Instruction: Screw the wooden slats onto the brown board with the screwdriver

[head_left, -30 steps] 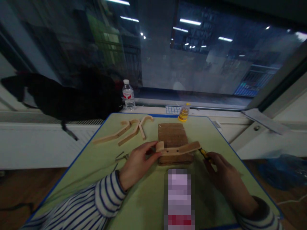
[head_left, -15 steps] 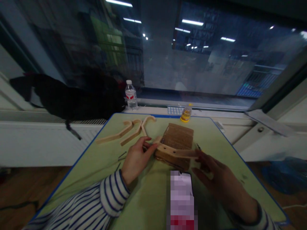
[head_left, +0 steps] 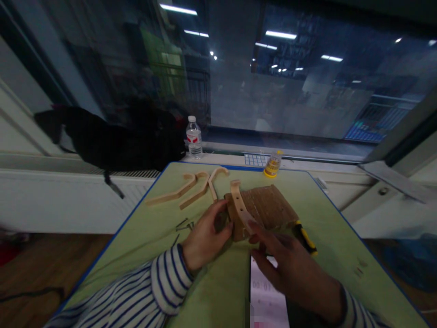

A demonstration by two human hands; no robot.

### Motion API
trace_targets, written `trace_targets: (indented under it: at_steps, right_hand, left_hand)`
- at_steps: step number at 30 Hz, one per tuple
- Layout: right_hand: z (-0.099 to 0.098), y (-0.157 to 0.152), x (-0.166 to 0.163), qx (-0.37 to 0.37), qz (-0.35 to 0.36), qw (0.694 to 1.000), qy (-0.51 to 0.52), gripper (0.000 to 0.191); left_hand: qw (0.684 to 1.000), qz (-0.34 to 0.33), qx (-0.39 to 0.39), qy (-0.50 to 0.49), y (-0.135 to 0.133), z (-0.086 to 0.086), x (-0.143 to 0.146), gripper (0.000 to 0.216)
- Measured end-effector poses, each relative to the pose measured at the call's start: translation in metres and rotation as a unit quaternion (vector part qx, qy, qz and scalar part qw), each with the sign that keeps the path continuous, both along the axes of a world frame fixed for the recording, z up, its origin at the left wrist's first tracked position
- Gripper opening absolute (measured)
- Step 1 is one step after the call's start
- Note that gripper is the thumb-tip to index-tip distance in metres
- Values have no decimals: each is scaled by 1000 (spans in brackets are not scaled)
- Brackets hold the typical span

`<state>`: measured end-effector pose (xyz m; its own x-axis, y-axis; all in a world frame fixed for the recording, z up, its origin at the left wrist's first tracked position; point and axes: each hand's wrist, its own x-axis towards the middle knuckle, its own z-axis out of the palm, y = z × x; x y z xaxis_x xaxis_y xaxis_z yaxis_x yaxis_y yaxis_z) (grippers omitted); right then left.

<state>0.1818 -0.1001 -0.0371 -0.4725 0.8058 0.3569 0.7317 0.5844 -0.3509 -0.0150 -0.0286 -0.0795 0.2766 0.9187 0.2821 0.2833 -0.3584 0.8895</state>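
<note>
A slatted wooden panel (head_left: 269, 207) lies turned at an angle on the green table (head_left: 143, 232). A curved wooden strip with holes (head_left: 240, 205) runs along its left side. My left hand (head_left: 206, 237) grips the panel's left corner, fingers wrapped round the edge. My right hand (head_left: 283, 269) pinches the near end of the strip, its fingers curled. A yellow and black tool (head_left: 306, 237) lies on the table just right of my right hand, out of my grasp.
Three curved wooden pieces (head_left: 191, 189) lie at the table's back left, a few small metal parts (head_left: 182, 225) near them. A water bottle (head_left: 194, 136) and a yellow glue bottle (head_left: 272, 165) stand on the sill. A phone (head_left: 269, 296) lies at the front.
The panel and strip have been turned, so the strip now runs away from me instead of across. My right hand has let go of the yellow tool and moved onto the strip.
</note>
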Motion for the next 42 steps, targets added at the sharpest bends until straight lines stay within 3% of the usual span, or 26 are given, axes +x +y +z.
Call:
trace_targets:
  at_steps: [3,4,7,11,14,19,27,35,42]
  right_hand:
    - [11,9,27,8,-70,997,21,30]
    - [12,15,39,14,-100,995,13,26]
    - [7,34,73,41,-187,980,-47,32]
    - [-16,50,95,77,-203,969,-118,38]
    - [-26,50,95,55,-217,961,-160,42]
    - [-26,47,87,-10,-229,953,-198,40]
    - [-25,45,73,2,-233,947,-220,44]
    - [-27,45,73,15,-195,959,-207,40]
    - [-29,44,74,49,-205,959,-188,39]
  left_hand:
    - [997,-65,31,24,-10,1,2,66]
    - [997,-54,44,35,-12,2,2,71]
    - [993,-43,48,100,-10,1,0,79]
    - [992,-36,28,121,0,-5,-6,65]
    - [992,-52,14,118,3,-8,-11,55]
    - [988,-51,19,143,2,-6,-13,55]
    - [978,-18,99,184,1,-5,-16,54]
    - [973,24,99,208,0,-4,-20,49]
    - [972,16,102,209,-1,-5,-20,49]
